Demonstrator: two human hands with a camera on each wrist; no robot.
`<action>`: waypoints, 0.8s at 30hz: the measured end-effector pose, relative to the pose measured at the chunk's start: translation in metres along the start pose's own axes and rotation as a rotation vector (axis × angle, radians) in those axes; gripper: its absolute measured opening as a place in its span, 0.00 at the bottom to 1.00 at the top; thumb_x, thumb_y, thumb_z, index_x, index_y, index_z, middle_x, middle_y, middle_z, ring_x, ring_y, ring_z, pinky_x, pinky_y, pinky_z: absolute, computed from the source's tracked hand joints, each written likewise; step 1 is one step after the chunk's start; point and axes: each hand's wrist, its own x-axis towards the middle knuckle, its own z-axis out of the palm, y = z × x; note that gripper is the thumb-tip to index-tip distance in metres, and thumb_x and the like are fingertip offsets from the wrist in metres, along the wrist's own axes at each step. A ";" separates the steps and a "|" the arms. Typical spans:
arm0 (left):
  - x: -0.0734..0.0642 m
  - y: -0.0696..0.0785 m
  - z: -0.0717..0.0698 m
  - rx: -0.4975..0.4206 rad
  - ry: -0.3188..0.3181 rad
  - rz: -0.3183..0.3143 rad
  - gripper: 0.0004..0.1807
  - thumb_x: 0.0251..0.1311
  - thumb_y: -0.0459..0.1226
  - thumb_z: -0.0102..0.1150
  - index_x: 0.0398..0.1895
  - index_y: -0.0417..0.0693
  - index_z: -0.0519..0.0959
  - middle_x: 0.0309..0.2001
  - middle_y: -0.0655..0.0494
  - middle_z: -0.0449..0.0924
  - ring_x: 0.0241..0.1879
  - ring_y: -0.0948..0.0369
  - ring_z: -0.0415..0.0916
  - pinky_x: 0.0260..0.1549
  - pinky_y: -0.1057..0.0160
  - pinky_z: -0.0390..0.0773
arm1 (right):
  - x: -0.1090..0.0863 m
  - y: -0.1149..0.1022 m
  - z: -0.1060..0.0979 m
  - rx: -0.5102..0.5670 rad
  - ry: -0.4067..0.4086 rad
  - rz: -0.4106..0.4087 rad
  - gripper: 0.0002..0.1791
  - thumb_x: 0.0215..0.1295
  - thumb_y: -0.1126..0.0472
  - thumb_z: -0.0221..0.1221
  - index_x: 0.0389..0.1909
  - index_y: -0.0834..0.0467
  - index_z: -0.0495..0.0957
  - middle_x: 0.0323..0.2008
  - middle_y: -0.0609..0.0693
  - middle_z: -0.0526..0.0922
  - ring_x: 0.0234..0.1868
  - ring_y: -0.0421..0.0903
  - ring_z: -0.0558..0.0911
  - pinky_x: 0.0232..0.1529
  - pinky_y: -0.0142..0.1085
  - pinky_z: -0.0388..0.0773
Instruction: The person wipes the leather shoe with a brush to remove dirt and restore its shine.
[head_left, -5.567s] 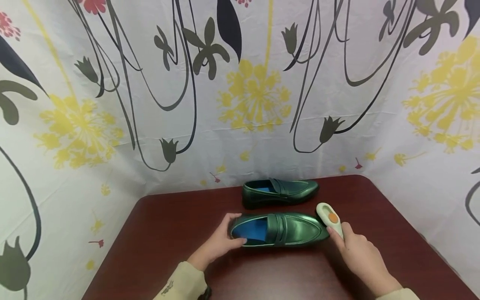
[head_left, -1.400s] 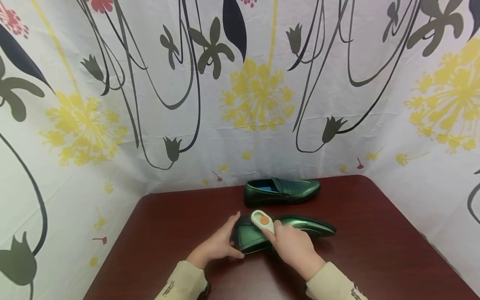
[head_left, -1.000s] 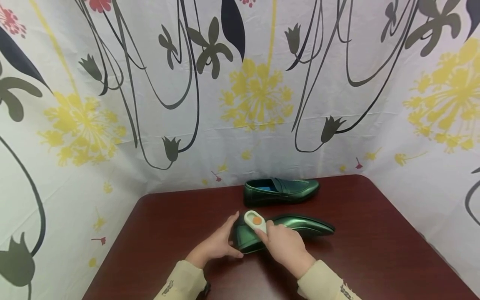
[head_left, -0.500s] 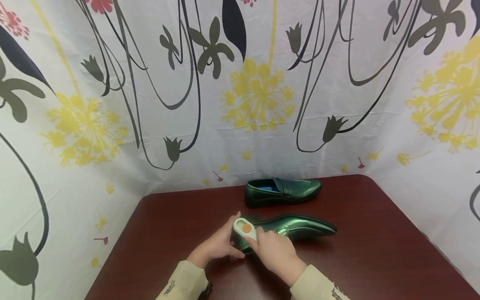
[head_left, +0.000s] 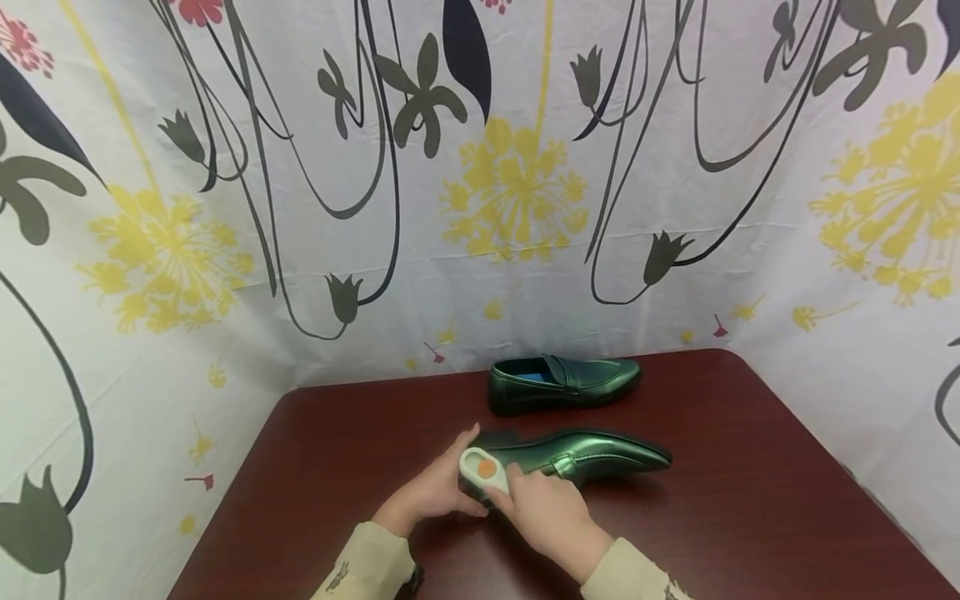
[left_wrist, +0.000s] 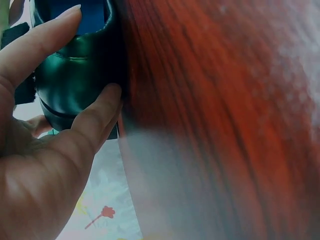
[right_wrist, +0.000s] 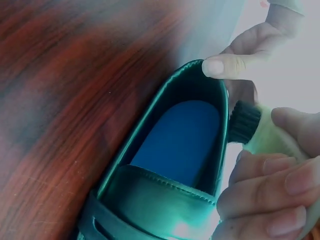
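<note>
A metallic green loafer [head_left: 611, 452] lies tipped on its side on the table, toe to the right. My left hand [head_left: 431, 497] grips its heel, thumb at the collar and fingers behind the back, as the heel [left_wrist: 67, 82] in the left wrist view shows. In my right hand [head_left: 551, 512] is a small brush [head_left: 472, 468] with a pale handle and an orange spot. Its dark bristles [right_wrist: 244, 122] meet the outer side of the shoe near the heel. Inside the opening shows a blue insole [right_wrist: 182, 137].
The matching green loafer [head_left: 566, 385] stands upright behind, near the table's back edge. Dark red wood makes up the tabletop [head_left: 360, 433]. A white floral cloth [head_left: 465, 308] hangs around the back and sides.
Earliest, the loafer sat upright with the brush at its toe; since then it has been tipped on its side. Over the last second the brush has slid left along it to the heel.
</note>
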 end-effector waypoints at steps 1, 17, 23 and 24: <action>0.000 0.000 0.000 0.000 0.001 -0.002 0.69 0.41 0.38 0.84 0.83 0.52 0.45 0.81 0.44 0.45 0.76 0.48 0.55 0.70 0.44 0.64 | -0.001 0.000 0.000 0.006 -0.006 -0.002 0.24 0.72 0.36 0.53 0.37 0.54 0.75 0.19 0.49 0.78 0.15 0.48 0.75 0.14 0.42 0.70; 0.001 -0.003 0.003 -0.060 -0.017 -0.028 0.69 0.43 0.36 0.83 0.83 0.50 0.42 0.82 0.47 0.40 0.70 0.50 0.64 0.52 0.62 0.81 | -0.009 0.012 -0.006 0.033 -0.051 0.017 0.23 0.71 0.35 0.54 0.37 0.52 0.76 0.17 0.46 0.75 0.14 0.45 0.72 0.15 0.41 0.68; 0.001 -0.001 0.003 -0.063 -0.015 -0.017 0.68 0.43 0.35 0.83 0.83 0.50 0.43 0.82 0.49 0.42 0.72 0.50 0.61 0.54 0.57 0.82 | -0.012 0.018 -0.012 0.061 -0.061 0.052 0.23 0.71 0.35 0.54 0.36 0.51 0.76 0.16 0.43 0.72 0.15 0.44 0.71 0.16 0.41 0.67; 0.001 0.000 0.002 -0.063 -0.014 -0.017 0.68 0.43 0.35 0.82 0.83 0.50 0.43 0.82 0.49 0.42 0.72 0.49 0.61 0.54 0.56 0.82 | -0.012 0.019 -0.013 0.058 -0.057 0.054 0.23 0.71 0.35 0.54 0.36 0.51 0.76 0.16 0.43 0.72 0.15 0.44 0.71 0.16 0.41 0.67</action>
